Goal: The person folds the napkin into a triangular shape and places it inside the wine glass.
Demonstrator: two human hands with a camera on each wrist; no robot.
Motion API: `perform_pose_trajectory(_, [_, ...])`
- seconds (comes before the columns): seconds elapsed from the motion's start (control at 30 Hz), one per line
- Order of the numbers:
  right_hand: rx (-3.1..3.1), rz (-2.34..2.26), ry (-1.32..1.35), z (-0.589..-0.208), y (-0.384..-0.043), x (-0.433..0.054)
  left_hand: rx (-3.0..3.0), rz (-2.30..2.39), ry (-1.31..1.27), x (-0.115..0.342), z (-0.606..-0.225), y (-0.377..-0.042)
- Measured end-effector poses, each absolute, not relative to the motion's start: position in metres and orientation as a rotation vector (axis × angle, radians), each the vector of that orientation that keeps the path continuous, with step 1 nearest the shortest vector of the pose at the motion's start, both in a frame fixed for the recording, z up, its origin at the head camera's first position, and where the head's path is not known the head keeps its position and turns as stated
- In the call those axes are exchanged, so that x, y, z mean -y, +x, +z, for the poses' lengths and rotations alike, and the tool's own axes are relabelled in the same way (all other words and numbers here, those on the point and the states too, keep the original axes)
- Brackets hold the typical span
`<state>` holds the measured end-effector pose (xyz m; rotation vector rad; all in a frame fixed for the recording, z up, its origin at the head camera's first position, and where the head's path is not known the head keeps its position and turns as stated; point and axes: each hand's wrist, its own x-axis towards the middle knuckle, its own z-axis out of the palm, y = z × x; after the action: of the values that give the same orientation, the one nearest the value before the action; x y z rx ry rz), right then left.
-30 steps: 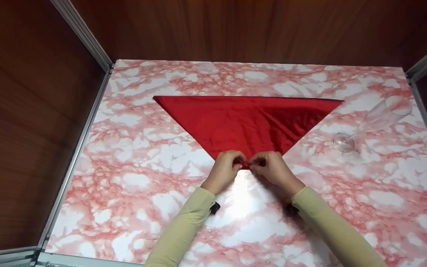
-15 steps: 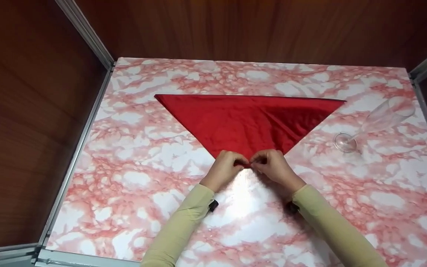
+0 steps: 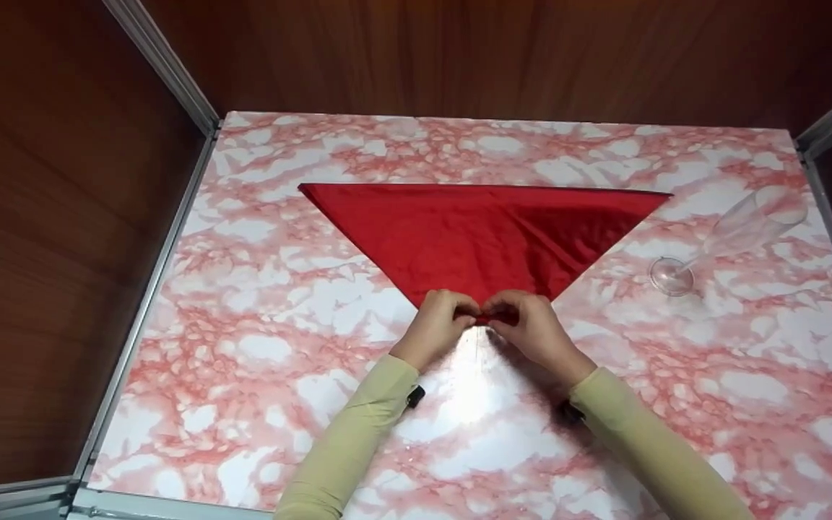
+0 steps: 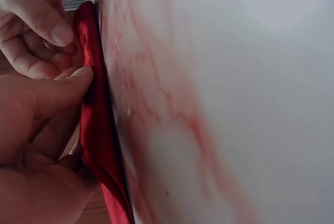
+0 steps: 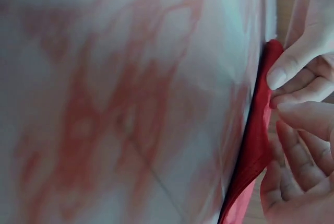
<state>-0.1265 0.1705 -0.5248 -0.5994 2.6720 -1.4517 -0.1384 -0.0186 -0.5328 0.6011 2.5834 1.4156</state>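
Note:
A shiny red cloth (image 3: pixel 452 238) lies as a broad triangle, its long edge at the far side and its near point turned into a short rolled edge. My left hand (image 3: pixel 436 325) pinches that roll, the thumb lying along the red cloth (image 4: pixel 96 114) in the left wrist view. Close beside it my right hand (image 3: pixel 535 332) holds the same edge between thumb and curled fingers. In the right wrist view both thumbs meet the roll (image 5: pixel 258 114) near each other. The fingertips under the cloth are partly hidden.
A clear stemmed glass (image 3: pixel 737 231) lies on its side to the right, its round foot towards the cloth. The table (image 3: pixel 257 404) has a pink and white marbled top. Dark wood panels (image 3: pixel 459 58) with metal rails stand around it.
My fingers shift slightly at the near rolled edge, both hands staying close together. The far edge of the cloth and the glass keep their places.

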Motion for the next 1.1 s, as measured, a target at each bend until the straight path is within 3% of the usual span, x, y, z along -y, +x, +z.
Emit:
perform_pose_trajectory(0.83, [-2.609,-1.383,-0.433,-0.526,-0.129,-0.19,-2.636,1.372,0.517,0.008,-0.531,-0.131])
perform_pose_trajectory(1.1, [-2.61,-1.378,-0.419,-0.526,-0.13,-0.19,-2.614,1.408,0.752,0.008,-0.53,-0.132])
